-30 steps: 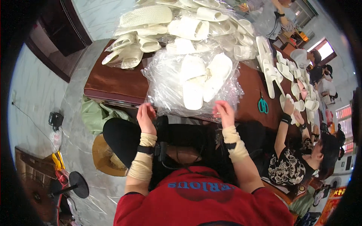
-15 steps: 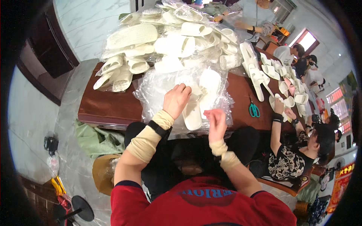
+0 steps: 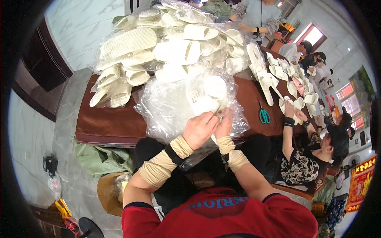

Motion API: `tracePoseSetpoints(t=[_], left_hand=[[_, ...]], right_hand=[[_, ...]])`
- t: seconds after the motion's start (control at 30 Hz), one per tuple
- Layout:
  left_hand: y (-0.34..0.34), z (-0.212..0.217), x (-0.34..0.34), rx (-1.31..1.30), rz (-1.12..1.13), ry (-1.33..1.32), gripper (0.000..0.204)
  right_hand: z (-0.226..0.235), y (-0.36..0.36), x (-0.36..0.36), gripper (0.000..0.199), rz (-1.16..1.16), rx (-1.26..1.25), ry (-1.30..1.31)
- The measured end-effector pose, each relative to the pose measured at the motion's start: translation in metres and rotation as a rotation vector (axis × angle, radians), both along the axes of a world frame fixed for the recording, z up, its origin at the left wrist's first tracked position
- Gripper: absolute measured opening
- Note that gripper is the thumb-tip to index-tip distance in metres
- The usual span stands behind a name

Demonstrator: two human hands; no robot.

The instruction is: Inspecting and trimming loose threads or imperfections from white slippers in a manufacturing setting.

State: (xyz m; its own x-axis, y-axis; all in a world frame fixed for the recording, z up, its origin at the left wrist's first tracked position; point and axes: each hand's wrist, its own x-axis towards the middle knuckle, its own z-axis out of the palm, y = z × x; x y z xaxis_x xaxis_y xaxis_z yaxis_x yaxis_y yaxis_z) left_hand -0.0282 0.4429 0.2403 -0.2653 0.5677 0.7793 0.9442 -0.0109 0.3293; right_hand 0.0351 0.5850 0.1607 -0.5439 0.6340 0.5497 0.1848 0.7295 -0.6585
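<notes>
A person's left hand (image 3: 200, 129), fingers curled inward, meets the right hand (image 3: 225, 123) at the near end of a pair of white slippers (image 3: 215, 88). The right hand is also bent, its thumb and fingers drawn together; the fingertips overlap, and whether either hand grips slipper or film cannot be told.

The pair lies side by side on the near part of the table, straight ahead of the person, its long axis running away from the body toward the far side — glare and the hands obscure which end is the toe.

Beneath it spreads a crinkled layer of clear plastic bags (image 3: 166, 105), covering part of the brown tabletop (image 3: 107, 119). Just beyond rises a heap of bagged white slippers (image 3: 176, 51), soles and straps facing many ways. To the right lie teal scissors (image 3: 264, 116), handles toward the person, blades pointing away.

Farther right, more loose white slippers (image 3: 291, 73) — a pink piece (image 3: 297, 84) among them — line the table, where a co-worker in a floral top (image 3: 303, 168) reaches in. A green sack (image 3: 104, 160) sits on the floor at left.
</notes>
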Motion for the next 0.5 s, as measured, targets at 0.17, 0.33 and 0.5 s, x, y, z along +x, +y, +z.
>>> tracePoseSetpoints(t=[0.17,0.33,0.5], left_hand=[[-0.001,-0.009,-0.011,-0.119,-0.063,-0.063,0.021],[-0.03,-0.032,-0.058,-0.175,0.393,0.054,0.027],[-0.034,-0.066,-0.079,-0.489,0.367,-0.312,0.018]], right_hand=[[-0.007,0.01,-0.003,0.037,0.007,-0.095,0.006],[-0.004,0.014,0.003,0.04,-0.058,-0.018,-0.079],[-0.008,0.013,0.014,0.044,-0.015,-0.023,0.033]])
